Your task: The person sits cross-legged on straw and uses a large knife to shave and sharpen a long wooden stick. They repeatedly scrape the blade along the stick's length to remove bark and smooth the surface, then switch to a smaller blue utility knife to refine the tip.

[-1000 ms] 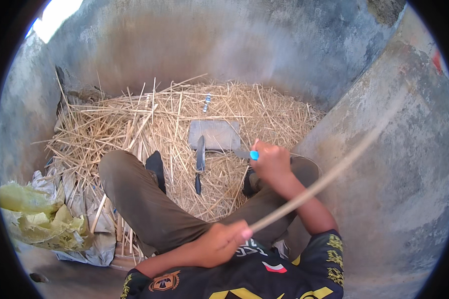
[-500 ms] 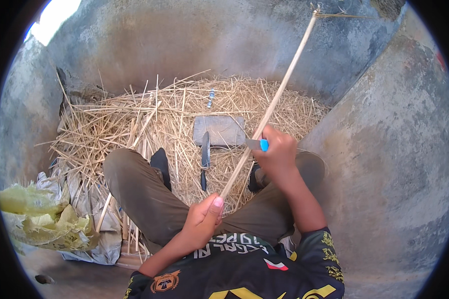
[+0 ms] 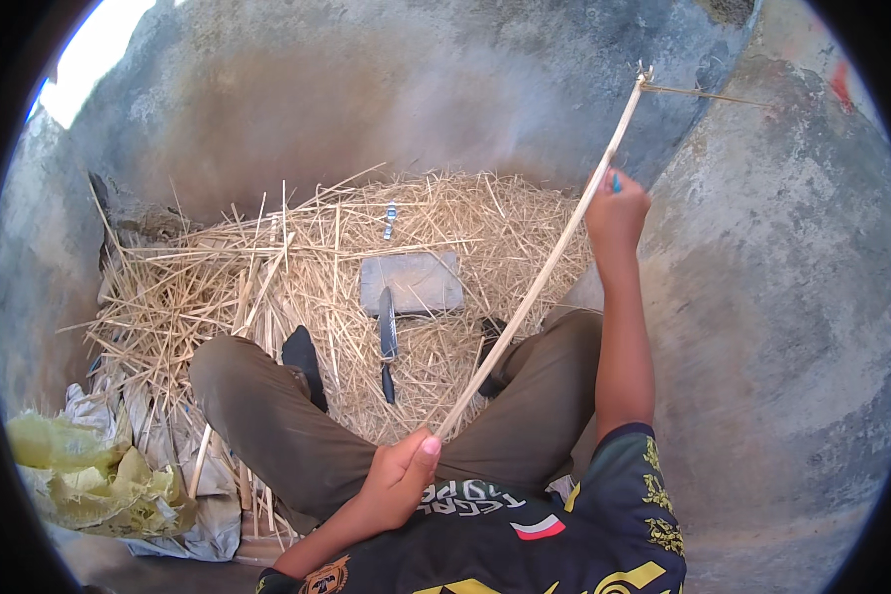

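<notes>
A long pale stick [image 3: 539,293] slants up from my lap toward the far right wall. My left hand [image 3: 396,482] is closed round its lower end, thumb on top. Higher up, near the frayed far tip, my right hand [image 3: 618,216] is closed on a small blue-handled knife [image 3: 616,184] held against the stick. Only a bit of blue shows now; the blade is mostly hidden and blurred. A thin strand [image 3: 708,94] juts sideways from the stick's tip.
Between my legs, a large dark-handled knife [image 3: 388,337] leans on a grey block [image 3: 434,280]. Straw and thin split sticks [image 3: 183,317] cover the ground. A torn yellow sack [image 3: 94,485] lies left. Concrete walls [image 3: 366,99] curve around; a blue-white wrapper [image 3: 390,220] lies beyond the block.
My right hand has slid with the small knife up along the stick, away from me, and that arm is now stretched out. My left hand keeps its hold; the view has shifted slightly.
</notes>
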### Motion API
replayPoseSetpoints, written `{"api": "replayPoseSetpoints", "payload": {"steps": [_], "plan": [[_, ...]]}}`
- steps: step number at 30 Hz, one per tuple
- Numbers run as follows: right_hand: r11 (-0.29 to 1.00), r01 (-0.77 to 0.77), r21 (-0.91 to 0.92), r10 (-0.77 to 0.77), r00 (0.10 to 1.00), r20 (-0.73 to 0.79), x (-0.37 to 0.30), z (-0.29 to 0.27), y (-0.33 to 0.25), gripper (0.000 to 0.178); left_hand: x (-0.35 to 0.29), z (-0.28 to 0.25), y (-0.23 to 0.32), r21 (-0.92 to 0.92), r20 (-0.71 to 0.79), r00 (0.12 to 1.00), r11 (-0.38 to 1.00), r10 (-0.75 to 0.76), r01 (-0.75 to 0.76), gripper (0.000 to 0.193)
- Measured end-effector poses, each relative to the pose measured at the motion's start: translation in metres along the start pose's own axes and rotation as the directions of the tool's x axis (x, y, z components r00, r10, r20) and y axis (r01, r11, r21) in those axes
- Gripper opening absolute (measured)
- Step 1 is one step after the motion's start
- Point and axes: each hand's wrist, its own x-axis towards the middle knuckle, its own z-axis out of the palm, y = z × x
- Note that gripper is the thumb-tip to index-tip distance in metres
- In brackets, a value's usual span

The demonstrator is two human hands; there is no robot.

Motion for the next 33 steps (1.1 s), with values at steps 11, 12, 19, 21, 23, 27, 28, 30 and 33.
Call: {"api": "replayPoseSetpoints", "payload": {"steps": [11,12,19,21,23,27,28,30,33], "plan": [[0.929,0.27,-0.254,-0.195,0.939,0.283,-0.078,-0.009,-0.004,0.013,0.006,0.008,-0.005,-0.046,0.028,0.999,0.999,-0.015,0.017,0.04],[0.959,0.187,-0.211,-0.132,0.959,0.252,-0.059,-0.012,0.006,0.016,0.007,0.011,-0.005,0.0,0.047,0.999,1.0,-0.003,0.003,0.04],[0.91,0.383,-0.162,-0.34,0.91,0.239,-0.06,-0.016,0.009,0.024,0.006,0.01,-0.001,0.044,0.007,1.0,0.999,0.006,-0.006,0.04],[0.881,0.465,-0.087,-0.427,0.861,0.277,-0.079,-0.015,0.004,0.021,0.007,0.008,-0.008,-0.039,0.01,1.0,0.999,-0.027,0.027,0.039],[0.822,0.567,-0.048,-0.537,0.801,0.263,-0.072,-0.012,0.018,0.018,0.008,0.009,-0.009,-0.086,0.03,0.999,0.995,-0.045,0.048,0.039],[0.965,-0.26,-0.026,0.259,0.936,0.238,0.003,-0.003,0.032,0.024,0.008,0.016,-0.005,0.058,0.085,0.995,0.997,-0.05,0.045,0.04],[0.981,-0.164,-0.104,0.177,0.974,0.14,0.023,-0.011,0.033,0.026,0.005,0.016,-0.007,0.137,0.095,0.995,0.99,-0.044,0.031,0.04],[0.977,-0.046,-0.208,0.061,0.996,0.068,0.04,-0.019,0.029,0.028,0.0,0.014,-0.009,0.181,0.057,0.998,0.983,-0.032,0.021,0.04],[0.959,0.129,-0.251,-0.099,0.987,0.129,0.024,-0.023,0.028,0.029,0.008,0.012,-0.011,0.185,0.031,0.999,0.983,-0.01,0.004,0.04]]}}
